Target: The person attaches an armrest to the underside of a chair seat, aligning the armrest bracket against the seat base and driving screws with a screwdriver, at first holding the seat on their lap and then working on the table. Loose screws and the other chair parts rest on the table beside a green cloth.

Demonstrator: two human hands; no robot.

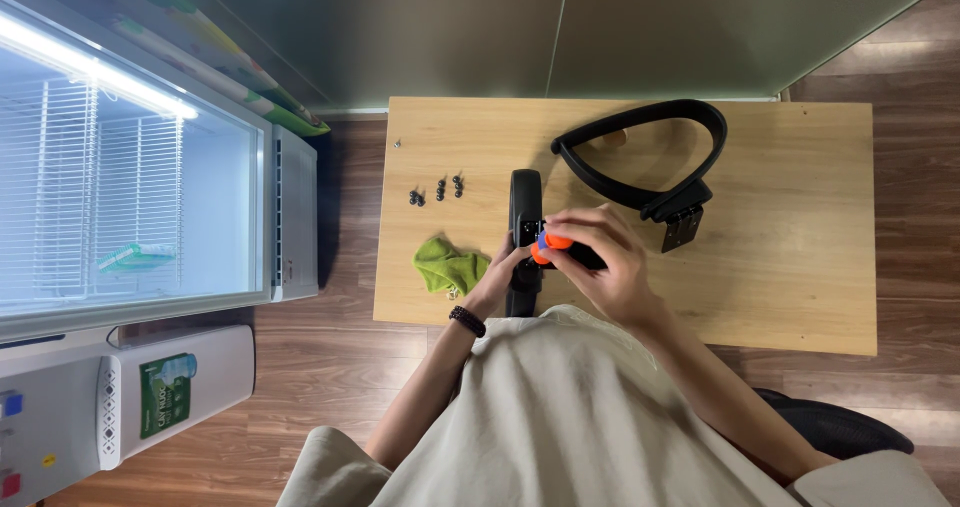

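My right hand (605,262) grips a small orange and blue screwdriver (549,245) over a black armrest pad (524,202) lying on the wooden table (790,257). My left hand (503,270) steadies the near end of that black part, fingers around it. Several black screws (440,189) lie in small groups to the left of the part. A green cloth (447,266) sits crumpled by my left wrist. A black curved armrest frame with a bracket (650,157) rests further back on the right.
An open-topped glass freezer with wire baskets (130,187) stands left of the table. A white water dispenser (130,397) sits below it. A black chair base (850,427) shows at the lower right. Wooden floor surrounds the table.
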